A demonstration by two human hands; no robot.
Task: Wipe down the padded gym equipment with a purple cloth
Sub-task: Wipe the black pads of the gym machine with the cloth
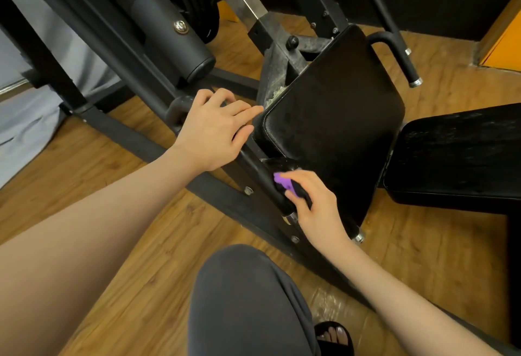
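2 hands work — right hand [315, 209] grips purple cloth [283, 183], left hand [214, 127] rests loose-fingered beside black pad [332, 118].

1. We have only one view, the head camera; it looks forward and steeply down, wide-angle.
2. It is near: black seat pad [332, 118] toward 1 o'clock, wooden floor [118, 192] and the person's knee [242, 299] at 6 o'clock.
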